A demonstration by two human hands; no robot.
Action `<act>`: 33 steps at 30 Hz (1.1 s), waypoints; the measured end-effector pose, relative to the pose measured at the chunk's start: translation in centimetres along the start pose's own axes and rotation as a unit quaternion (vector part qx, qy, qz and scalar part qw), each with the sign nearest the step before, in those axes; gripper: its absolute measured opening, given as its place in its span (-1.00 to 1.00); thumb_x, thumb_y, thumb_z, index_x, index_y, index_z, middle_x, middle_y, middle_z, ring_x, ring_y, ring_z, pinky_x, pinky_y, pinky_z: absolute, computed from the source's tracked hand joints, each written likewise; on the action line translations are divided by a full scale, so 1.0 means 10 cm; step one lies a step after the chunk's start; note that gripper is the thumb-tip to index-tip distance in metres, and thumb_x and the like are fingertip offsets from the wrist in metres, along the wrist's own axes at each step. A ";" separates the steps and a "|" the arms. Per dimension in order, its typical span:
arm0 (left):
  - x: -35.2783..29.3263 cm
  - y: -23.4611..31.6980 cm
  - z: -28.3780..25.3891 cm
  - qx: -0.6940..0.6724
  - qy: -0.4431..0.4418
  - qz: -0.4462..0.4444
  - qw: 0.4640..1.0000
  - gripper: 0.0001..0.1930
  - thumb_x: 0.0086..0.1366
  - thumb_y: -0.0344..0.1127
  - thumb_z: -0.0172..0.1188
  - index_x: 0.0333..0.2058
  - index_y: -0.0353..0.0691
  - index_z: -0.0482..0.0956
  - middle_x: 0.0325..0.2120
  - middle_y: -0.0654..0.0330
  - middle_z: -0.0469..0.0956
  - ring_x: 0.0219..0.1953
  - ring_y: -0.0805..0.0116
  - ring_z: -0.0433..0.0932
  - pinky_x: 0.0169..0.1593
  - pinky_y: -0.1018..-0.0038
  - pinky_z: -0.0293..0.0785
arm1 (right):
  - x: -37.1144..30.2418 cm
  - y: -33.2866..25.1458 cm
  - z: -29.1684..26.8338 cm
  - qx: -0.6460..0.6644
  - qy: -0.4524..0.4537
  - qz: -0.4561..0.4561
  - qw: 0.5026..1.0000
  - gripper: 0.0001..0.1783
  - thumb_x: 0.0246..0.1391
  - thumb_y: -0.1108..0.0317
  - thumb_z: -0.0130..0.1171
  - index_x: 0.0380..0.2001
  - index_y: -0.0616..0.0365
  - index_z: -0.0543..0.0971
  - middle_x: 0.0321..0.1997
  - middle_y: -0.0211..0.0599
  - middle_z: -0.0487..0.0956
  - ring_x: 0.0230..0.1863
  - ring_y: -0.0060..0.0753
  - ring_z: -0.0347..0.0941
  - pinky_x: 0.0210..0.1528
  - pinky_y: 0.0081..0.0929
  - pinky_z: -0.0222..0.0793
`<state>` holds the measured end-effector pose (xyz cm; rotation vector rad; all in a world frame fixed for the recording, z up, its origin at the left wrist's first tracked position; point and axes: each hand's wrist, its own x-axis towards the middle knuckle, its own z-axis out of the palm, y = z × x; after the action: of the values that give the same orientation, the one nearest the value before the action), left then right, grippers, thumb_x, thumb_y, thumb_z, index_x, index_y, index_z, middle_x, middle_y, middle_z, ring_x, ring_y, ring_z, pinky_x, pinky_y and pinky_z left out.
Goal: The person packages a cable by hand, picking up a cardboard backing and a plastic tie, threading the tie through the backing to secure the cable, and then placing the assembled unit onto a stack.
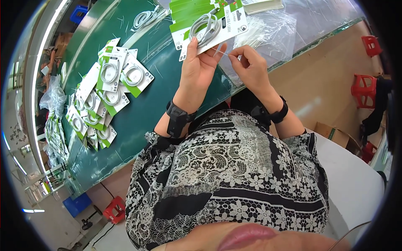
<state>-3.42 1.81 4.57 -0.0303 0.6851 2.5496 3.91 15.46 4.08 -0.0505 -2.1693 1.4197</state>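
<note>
The left hand (200,67) held a card (232,26) above the table (144,119), thumb on its front, the other fingers partly spread. A grey cable (200,38) lay coiled on the card. The right hand (251,67) pinched a thin white strip (220,51) at the card's lower edge, finger and thumb nearly closed. Beyond were white ties (253,35) on clear plastic (287,31); off left, a heap of carded cables (86,85); farther, a loose coil (145,19).

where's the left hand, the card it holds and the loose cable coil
left hand (199,70), head view: palm
card (231,25), head view: white printed part
loose cable coil (146,15), head view: upper strands
</note>
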 end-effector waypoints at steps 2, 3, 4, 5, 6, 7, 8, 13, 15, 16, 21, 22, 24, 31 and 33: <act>0.00 0.00 -0.01 0.002 -0.005 -0.001 1.000 -0.66 0.42 -0.17 -0.11 0.07 -0.20 0.29 -0.01 0.08 0.48 0.00 0.17 0.50 0.12 0.06 0.40 | 0.02 0.00 0.01 -0.004 0.003 -0.002 1.000 -0.92 -0.04 0.50 0.25 -0.44 0.19 0.54 -0.63 -0.50 0.38 -0.63 -0.72 0.16 -0.59 -0.65 0.09; 0.00 0.00 -0.01 0.002 -0.006 -0.001 1.000 -0.66 0.42 -0.17 -0.11 0.07 -0.20 0.29 -0.01 0.08 0.48 0.00 0.17 0.50 0.12 0.06 0.40 | 0.03 0.01 0.02 -0.004 0.003 -0.003 1.000 -0.92 -0.04 0.50 0.25 -0.44 0.19 0.54 -0.63 -0.50 0.38 -0.63 -0.72 0.16 -0.59 -0.65 0.09; -0.01 0.00 -0.01 0.006 -0.004 -0.005 1.000 -0.66 0.42 -0.17 -0.11 0.07 -0.19 0.29 0.00 0.09 0.48 0.01 0.18 0.49 0.12 0.06 0.39 | 0.04 0.01 0.02 -0.004 0.002 -0.004 1.000 -0.92 -0.04 0.50 0.25 -0.43 0.19 0.54 -0.62 -0.50 0.38 -0.63 -0.72 0.15 -0.59 -0.65 0.09; -0.02 0.00 0.00 0.010 -0.003 -0.009 1.000 -0.66 0.42 -0.17 -0.11 0.07 -0.19 0.29 0.00 0.09 0.48 0.02 0.18 0.48 0.12 0.06 0.39 | 0.04 0.01 0.03 -0.004 0.002 -0.006 1.000 -0.92 -0.04 0.50 0.25 -0.43 0.19 0.55 -0.62 -0.51 0.38 -0.63 -0.73 0.15 -0.59 -0.66 0.09; -0.02 0.00 0.01 0.014 -0.002 -0.013 1.000 -0.66 0.42 -0.16 -0.12 0.08 -0.18 0.30 0.01 0.10 0.48 0.02 0.18 0.48 0.11 0.06 0.39 | 0.05 0.02 0.04 -0.004 0.002 -0.007 1.000 -0.92 -0.04 0.49 0.25 -0.42 0.19 0.56 -0.62 -0.52 0.38 -0.63 -0.73 0.15 -0.59 -0.66 0.09; -0.03 0.00 0.01 0.014 -0.003 -0.013 1.000 -0.66 0.42 -0.16 -0.12 0.08 -0.18 0.30 0.01 0.10 0.48 0.02 0.18 0.48 0.11 0.06 0.39 | 0.05 0.03 0.05 -0.005 0.002 -0.008 1.000 -0.92 -0.04 0.49 0.25 -0.42 0.19 0.56 -0.62 -0.52 0.38 -0.63 -0.73 0.15 -0.59 -0.66 0.09; -0.04 0.00 0.03 0.013 0.002 -0.017 1.000 -0.65 0.42 -0.16 -0.11 0.08 -0.17 0.29 0.01 0.10 0.47 0.03 0.18 0.47 0.12 0.06 0.37 | 0.06 0.04 0.06 0.000 0.002 -0.009 1.000 -0.92 -0.04 0.49 0.25 -0.41 0.18 0.56 -0.63 -0.52 0.38 -0.63 -0.74 0.15 -0.60 -0.66 0.09; -0.04 -0.01 0.05 0.007 0.010 -0.033 0.999 -0.64 0.42 -0.15 -0.10 0.10 -0.15 0.29 0.03 0.12 0.46 0.07 0.19 0.44 0.14 0.05 0.33 | 0.05 0.10 0.07 0.014 0.005 0.003 1.000 -0.92 -0.02 0.50 0.24 -0.38 0.18 0.58 -0.62 -0.54 0.38 -0.63 -0.76 0.14 -0.60 -0.68 0.09; -0.04 -0.01 0.04 0.004 0.010 -0.035 0.999 -0.64 0.42 -0.15 -0.10 0.10 -0.15 0.29 0.03 0.12 0.46 0.07 0.20 0.43 0.14 0.04 0.32 | 0.05 0.10 0.06 0.017 0.004 0.009 1.000 -0.91 -0.02 0.50 0.23 -0.38 0.18 0.58 -0.62 -0.54 0.39 -0.64 -0.77 0.14 -0.60 -0.69 0.09; -0.04 -0.01 0.03 0.004 0.012 -0.037 0.999 -0.64 0.41 -0.15 -0.10 0.11 -0.14 0.29 0.03 0.13 0.46 0.07 0.20 0.43 0.14 0.04 0.31 | 0.05 0.09 0.06 0.014 0.000 0.013 1.000 -0.91 -0.03 0.50 0.24 -0.39 0.20 0.57 -0.57 -0.48 0.44 -0.63 -0.72 0.18 -0.58 -0.66 0.13; -0.05 0.00 0.03 0.014 0.000 -0.040 0.999 -0.64 0.41 -0.15 -0.07 0.11 -0.12 0.29 0.04 0.15 0.45 0.08 0.21 0.42 0.14 0.05 0.31 | 0.04 0.08 0.07 0.010 -0.003 0.031 0.999 -0.88 -0.06 0.50 0.25 -0.40 0.22 0.54 -0.47 -0.36 0.54 -0.63 -0.62 0.26 -0.56 -0.60 0.22; -0.06 -0.01 0.03 0.019 -0.007 -0.040 0.999 -0.64 0.41 -0.15 -0.07 0.11 -0.12 0.29 0.04 0.15 0.45 0.08 0.21 0.42 0.14 0.05 0.31 | 0.04 0.08 0.09 0.012 0.000 0.036 0.999 -0.88 -0.06 0.50 0.25 -0.40 0.22 0.54 -0.47 -0.36 0.54 -0.63 -0.62 0.26 -0.56 -0.60 0.22; -0.07 -0.05 0.02 0.030 0.010 -0.039 0.999 -0.64 0.41 -0.15 -0.07 0.11 -0.12 0.28 0.02 0.16 0.46 0.07 0.22 0.42 0.14 0.05 0.31 | 0.04 0.05 0.17 0.039 0.014 0.034 0.999 -0.90 -0.04 0.50 0.25 -0.39 0.21 0.55 -0.50 -0.41 0.53 -0.63 -0.68 0.23 -0.57 -0.63 0.19; -0.06 -0.05 -0.04 0.000 0.005 -0.033 0.999 -0.65 0.40 -0.15 -0.05 0.10 -0.10 0.29 -0.05 0.20 0.48 0.02 0.29 0.44 0.14 0.02 0.30 | 0.00 0.07 0.19 0.067 0.012 0.042 0.997 -0.92 -0.02 0.51 0.25 -0.40 0.21 0.57 -0.48 -0.48 0.55 -0.61 -0.78 0.21 -0.58 -0.71 0.15; -0.04 -0.02 -0.02 -0.058 0.021 -0.061 0.996 -0.69 0.39 -0.17 -0.03 0.02 -0.16 0.37 -0.12 0.22 0.50 0.00 0.33 0.45 0.16 -0.01 0.27 | -0.02 0.09 0.11 0.033 0.013 0.023 0.999 -0.91 -0.04 0.51 0.26 -0.41 0.21 0.56 -0.49 -0.48 0.54 -0.61 -0.76 0.24 -0.58 -0.71 0.16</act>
<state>-2.98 1.70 4.36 -0.1619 0.5340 2.4731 3.38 14.90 2.88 -0.0942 -2.1107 1.5073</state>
